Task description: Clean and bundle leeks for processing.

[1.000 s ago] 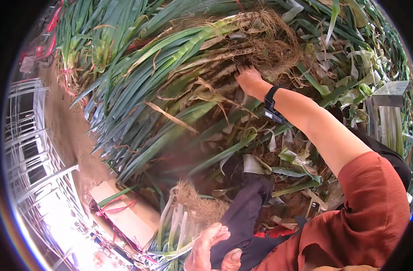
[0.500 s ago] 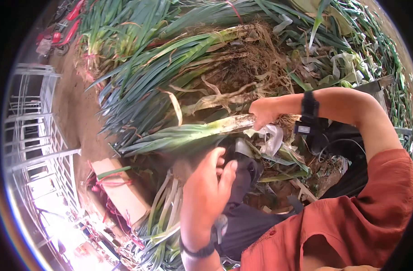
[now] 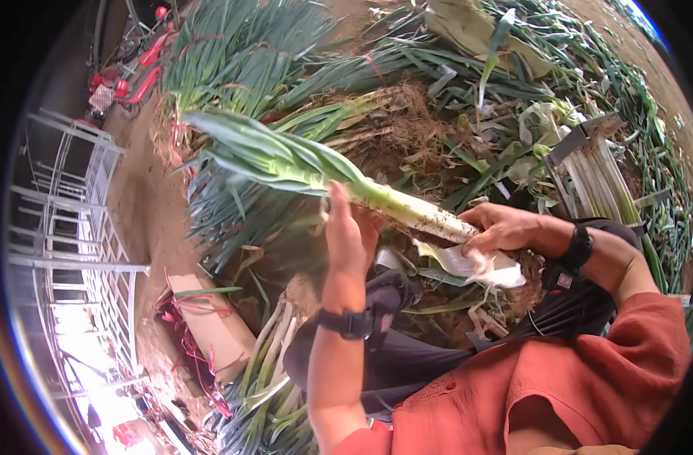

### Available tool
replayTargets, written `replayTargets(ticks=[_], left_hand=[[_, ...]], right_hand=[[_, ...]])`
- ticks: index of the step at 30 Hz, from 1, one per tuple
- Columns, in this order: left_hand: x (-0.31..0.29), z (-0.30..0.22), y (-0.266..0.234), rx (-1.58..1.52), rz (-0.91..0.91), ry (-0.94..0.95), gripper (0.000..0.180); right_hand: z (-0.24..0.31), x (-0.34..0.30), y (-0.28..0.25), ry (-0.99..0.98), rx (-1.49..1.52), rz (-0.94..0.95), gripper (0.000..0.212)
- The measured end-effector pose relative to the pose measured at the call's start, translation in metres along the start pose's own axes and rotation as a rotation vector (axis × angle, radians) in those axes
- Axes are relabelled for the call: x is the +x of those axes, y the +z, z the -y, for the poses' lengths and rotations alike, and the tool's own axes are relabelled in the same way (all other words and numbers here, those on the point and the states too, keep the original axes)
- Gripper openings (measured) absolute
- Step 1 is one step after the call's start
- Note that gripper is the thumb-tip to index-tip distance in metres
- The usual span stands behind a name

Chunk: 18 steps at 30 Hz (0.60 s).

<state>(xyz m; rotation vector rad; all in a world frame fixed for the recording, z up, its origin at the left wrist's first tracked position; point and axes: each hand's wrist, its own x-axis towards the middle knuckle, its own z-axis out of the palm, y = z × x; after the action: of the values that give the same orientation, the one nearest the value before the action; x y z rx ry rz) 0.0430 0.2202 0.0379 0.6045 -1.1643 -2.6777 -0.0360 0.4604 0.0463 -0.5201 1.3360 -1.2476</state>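
Observation:
A large green onion point(image 3: 414, 212) lies slantwise in front of me, its leafy green top pointing to the far left and its pale, dirt-flecked lower stalk to the right. My right hand point(image 3: 505, 227) is closed around the stalk near the root end. Below that hand hangs a loose white sheath leaf point(image 3: 494, 267). My left hand point(image 3: 348, 231) holds the onion from beneath where the leaves begin, thumb upright along the near side. Its other fingers are partly hidden under the stalk.
Unpeeled onions with tangled roots point(image 3: 411, 114) lie just beyond, and bundles of green tops point(image 3: 240, 68) behind them. Several stalks point(image 3: 274, 371) rest by my left arm, near a cardboard box point(image 3: 214, 322) with red ties. Stripped leaves point(image 3: 539, 125) and a metal-ended rack point(image 3: 589, 167) are at right.
The green onion has been lifted clear of the pile and tilted, leaves up and away. My right hand moved nearer to me; my left hand rose from open air to the onion.

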Motion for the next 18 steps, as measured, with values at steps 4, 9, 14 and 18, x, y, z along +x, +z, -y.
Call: replayTargets(ticks=[4,9,14,18], left_hand=[[0.063,0.036,-0.010,0.195,-0.289,0.216,0.061],[0.119,0.112,-0.035,0.260,-0.502,0.129,0.060],[0.126,0.179,-0.055,-0.060,-0.339,-0.152,0.048],[0.078,0.259,-0.042,0.314,0.343,-0.134,0.036]], right_hand=[[-0.025,-0.014,0.024,-0.024,0.222,-0.142,0.045],[-0.071,-0.016,0.028,0.126,0.626,-0.202,0.036],[-0.093,-0.015,0.012,0.143,0.690,-0.369,0.028],[-0.094,-0.014,-0.036,0.101,0.625,-0.499,0.026]])
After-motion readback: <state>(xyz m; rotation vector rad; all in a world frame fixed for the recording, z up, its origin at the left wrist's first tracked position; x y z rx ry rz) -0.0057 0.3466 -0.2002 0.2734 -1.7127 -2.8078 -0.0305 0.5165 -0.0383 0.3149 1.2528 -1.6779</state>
